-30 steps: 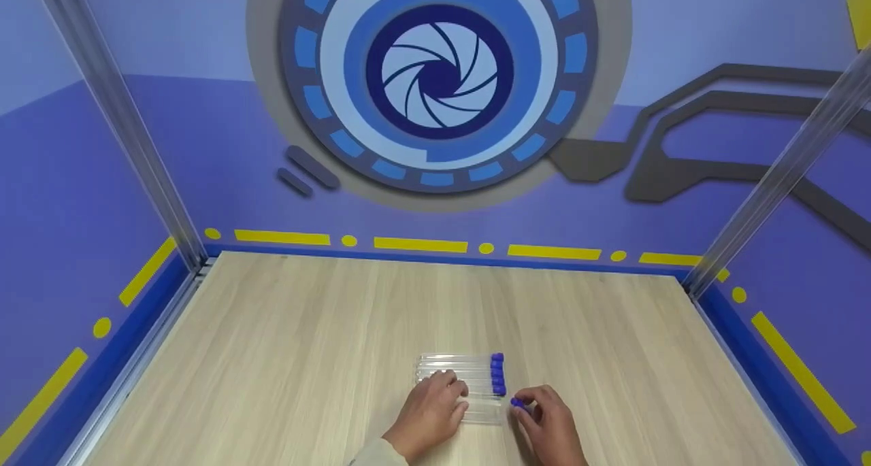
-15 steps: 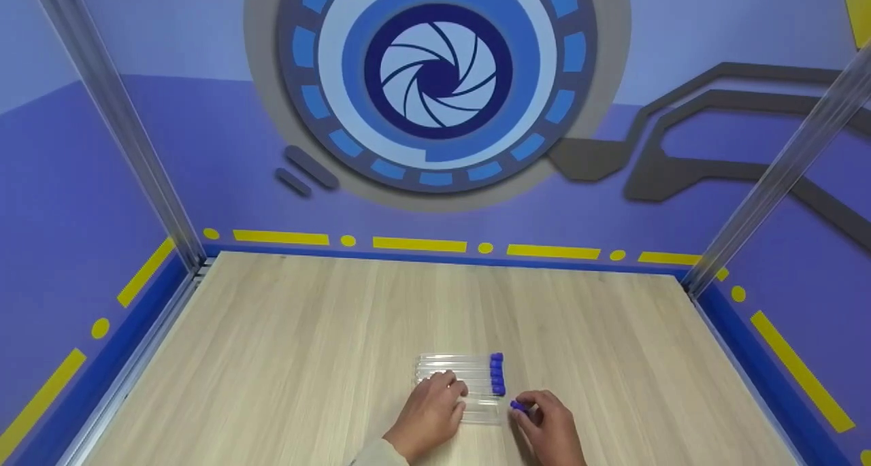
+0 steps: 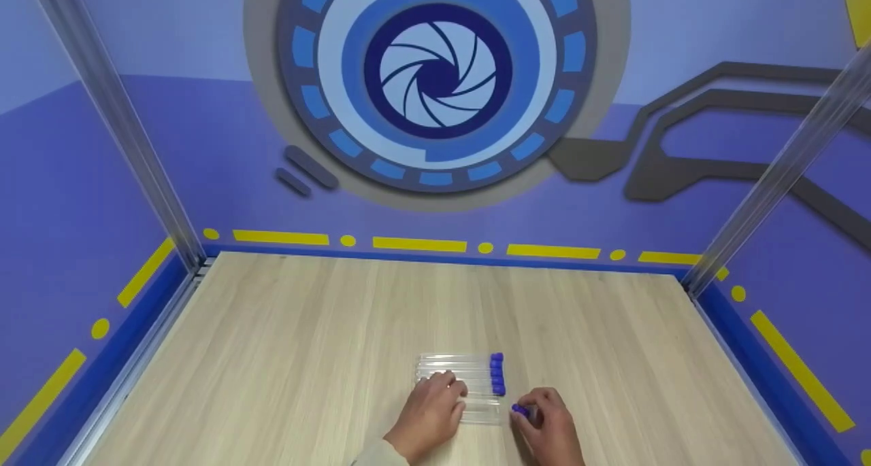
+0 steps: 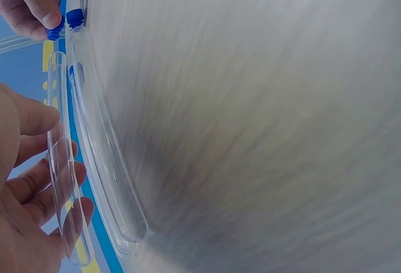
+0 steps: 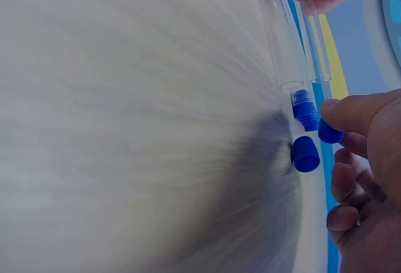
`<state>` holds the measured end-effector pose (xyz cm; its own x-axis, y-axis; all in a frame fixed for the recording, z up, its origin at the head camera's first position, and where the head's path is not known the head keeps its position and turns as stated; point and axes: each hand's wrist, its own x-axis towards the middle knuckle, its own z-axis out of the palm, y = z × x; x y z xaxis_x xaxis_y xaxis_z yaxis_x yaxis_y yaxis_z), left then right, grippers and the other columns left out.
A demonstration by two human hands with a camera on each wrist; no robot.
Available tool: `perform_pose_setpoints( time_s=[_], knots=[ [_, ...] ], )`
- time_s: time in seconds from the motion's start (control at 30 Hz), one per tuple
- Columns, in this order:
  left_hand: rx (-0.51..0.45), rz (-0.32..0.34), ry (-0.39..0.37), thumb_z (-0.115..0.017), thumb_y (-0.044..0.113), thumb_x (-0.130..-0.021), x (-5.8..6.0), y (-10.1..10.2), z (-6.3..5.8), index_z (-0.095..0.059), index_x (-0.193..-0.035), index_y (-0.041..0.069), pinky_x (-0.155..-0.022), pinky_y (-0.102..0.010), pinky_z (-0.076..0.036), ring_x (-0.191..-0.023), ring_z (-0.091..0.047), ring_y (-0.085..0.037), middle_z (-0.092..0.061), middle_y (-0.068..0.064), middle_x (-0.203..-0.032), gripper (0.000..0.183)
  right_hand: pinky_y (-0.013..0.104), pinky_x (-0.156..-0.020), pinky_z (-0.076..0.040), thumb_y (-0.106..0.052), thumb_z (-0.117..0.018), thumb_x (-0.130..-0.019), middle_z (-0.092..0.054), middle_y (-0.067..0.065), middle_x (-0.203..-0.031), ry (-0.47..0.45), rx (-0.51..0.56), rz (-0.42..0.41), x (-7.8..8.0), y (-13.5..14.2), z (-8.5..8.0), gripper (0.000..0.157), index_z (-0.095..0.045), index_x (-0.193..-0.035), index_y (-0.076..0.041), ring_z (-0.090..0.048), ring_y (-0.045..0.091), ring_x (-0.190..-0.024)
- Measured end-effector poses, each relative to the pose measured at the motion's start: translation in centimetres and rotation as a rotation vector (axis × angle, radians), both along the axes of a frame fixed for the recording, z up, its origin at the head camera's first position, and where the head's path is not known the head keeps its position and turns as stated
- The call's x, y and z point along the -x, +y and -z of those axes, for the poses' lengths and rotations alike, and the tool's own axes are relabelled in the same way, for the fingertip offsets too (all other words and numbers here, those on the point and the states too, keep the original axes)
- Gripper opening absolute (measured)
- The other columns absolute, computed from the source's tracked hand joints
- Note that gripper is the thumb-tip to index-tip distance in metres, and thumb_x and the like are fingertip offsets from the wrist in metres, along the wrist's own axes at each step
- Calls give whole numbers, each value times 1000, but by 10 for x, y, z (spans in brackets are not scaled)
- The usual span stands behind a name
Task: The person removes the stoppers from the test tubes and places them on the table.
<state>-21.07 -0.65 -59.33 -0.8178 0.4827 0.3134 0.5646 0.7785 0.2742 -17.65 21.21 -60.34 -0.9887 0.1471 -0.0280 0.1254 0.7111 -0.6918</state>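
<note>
- Pale beige fabric sleeve point(image 3: 381, 454), left side: long cut, plain surface, ends at the wrist.
- Left hand point(image 3: 427, 413): bare.
- Right hand point(image 3: 552, 426): bare, fingers exposed.

Booth-like workspace, printed wall panels point(image 3: 435, 115), metal posts point(image 3: 126, 126), wood-grain tabletop point(image 3: 340, 323)

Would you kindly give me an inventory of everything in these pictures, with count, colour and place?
Table: one, pale wood, beneath the tubes and hands
Wall panels: three sides, blue and purple, around the table
Wall graphics: several, blue, white, grey and yellow, on the panels
Posts: two, grey, back corners
Capped tubes: several, clear with blue caps, side by side on the table
Uncapped tube: at least one, clear, on the table
Held tube: one, clear, in the left hand
Loose cap: one, blue, on the table
Pinched cap: one, blue, in the right hand
Sleeve: one, beige, left forearm
Hands: two, bare, above the table
</note>
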Motion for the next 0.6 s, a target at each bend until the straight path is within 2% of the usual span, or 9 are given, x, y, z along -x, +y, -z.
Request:
perform_pose_setpoints(
  time_s=[0.3, 0.6],
  knots=[
    [5, 1, -60, -63, 22, -88, 1, 1, 1, -66, -96, 17, -69, -29, -42, -82, -55, -12, -57, 5, -88, 10, 27, -74, -43, -15, -73, -83, -49, -3, -111, -45, 11, -2, 1, 0, 2, 15, -63, -93, -20, -48, 12, -91],
    [-4, 2, -58, -63, 22, -88, 0, 2, 2, -66, -94, 17, -66, -27, -40, -78, -52, -10, -56, 6, -86, 8, 29, -78, -45, -13, -74, -82, -50, -3, -110, -56, 4, -9, 2, 0, 4, 16, -62, -91, -18, -50, 11, -93]
  ],
)
